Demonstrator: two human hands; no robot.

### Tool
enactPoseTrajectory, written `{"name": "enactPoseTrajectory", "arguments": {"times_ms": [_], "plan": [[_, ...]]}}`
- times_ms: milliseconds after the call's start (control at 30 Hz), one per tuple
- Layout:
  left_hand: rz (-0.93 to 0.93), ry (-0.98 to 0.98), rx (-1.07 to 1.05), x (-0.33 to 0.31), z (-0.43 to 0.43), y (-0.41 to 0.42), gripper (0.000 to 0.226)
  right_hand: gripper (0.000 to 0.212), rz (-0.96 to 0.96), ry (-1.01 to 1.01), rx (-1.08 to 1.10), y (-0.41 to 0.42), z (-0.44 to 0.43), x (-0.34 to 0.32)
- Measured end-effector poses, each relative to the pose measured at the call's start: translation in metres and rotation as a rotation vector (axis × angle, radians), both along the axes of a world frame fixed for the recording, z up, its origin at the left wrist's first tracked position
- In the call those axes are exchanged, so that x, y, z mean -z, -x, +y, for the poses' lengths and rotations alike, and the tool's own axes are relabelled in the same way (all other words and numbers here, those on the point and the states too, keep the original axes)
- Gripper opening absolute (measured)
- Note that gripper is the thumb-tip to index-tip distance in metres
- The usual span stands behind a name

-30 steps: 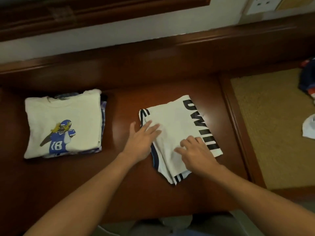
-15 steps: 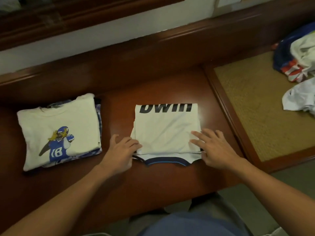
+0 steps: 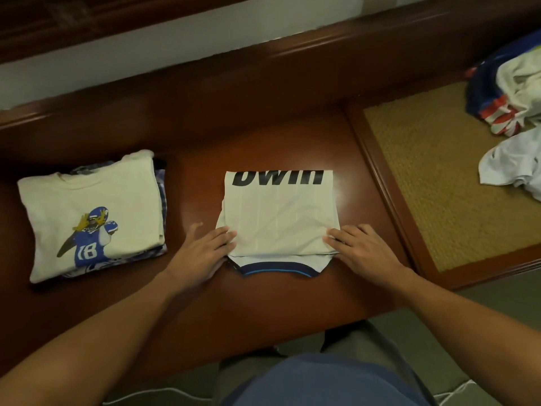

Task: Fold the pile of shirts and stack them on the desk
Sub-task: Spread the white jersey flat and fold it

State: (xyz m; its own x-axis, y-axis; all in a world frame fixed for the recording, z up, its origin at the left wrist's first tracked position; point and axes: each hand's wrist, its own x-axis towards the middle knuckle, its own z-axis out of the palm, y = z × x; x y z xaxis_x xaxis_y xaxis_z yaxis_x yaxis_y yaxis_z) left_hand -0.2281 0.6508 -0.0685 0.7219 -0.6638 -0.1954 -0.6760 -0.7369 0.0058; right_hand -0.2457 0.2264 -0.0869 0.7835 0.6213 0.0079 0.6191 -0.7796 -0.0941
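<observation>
I am squaring the folded shirt [image 3: 278,212] on the surface [image 3: 263,303]: askew a second ago, it is now lying straight, lettering at the far edge. My left grip [image 3: 202,253] and right grip [image 3: 363,250] are pressing its near corners, fingers flat, clamping nothing. Next, I judge, the stack [image 3: 90,206].

The messy pile of white, blue and red shirts [image 3: 515,74] is cut off at the right edge.

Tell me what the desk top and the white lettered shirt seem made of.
Desk top: probably varnished reddish wood, glossy, showing glare beside the shirt. Lettered shirt: thin soft fabric, perhaps synthetic jersey, judging by faint vertical ribs and limp folded edges; fibre cannot be told.
</observation>
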Motion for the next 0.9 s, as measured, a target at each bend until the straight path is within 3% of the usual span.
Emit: {"name": "enactPoseTrajectory", "arguments": {"times_ms": [67,200,500,667,833,900], "plan": [[-0.008,0.04,-0.039,0.001,-0.003,0.001,0.029,0.035,-0.026,-0.038,-0.001,-0.002,0.0,0.004],[0.053,0.125,-0.148,-0.004,-0.009,0.008,0.039,0.02,0.041,-0.077,0.05,-0.009,0.008,-0.002],[0.193,0.584,-0.505,-0.082,0.003,0.049,0.031,0.012,0.338,-0.258,0.278,0.003,0.036,-0.082],[0.386,0.647,-0.668,-0.126,0.035,0.079,0.021,0.014,0.494,-0.417,0.41,0.034,0.057,-0.136],[0.517,0.858,-0.74,-0.171,0.057,0.111,0.018,0.006,0.68,-0.576,0.467,0.061,0.08,-0.173],[0.556,0.898,-0.79,-0.18,0.069,0.118,0.016,0.013,0.804,-0.654,0.498,0.067,0.088,-0.183]]}}
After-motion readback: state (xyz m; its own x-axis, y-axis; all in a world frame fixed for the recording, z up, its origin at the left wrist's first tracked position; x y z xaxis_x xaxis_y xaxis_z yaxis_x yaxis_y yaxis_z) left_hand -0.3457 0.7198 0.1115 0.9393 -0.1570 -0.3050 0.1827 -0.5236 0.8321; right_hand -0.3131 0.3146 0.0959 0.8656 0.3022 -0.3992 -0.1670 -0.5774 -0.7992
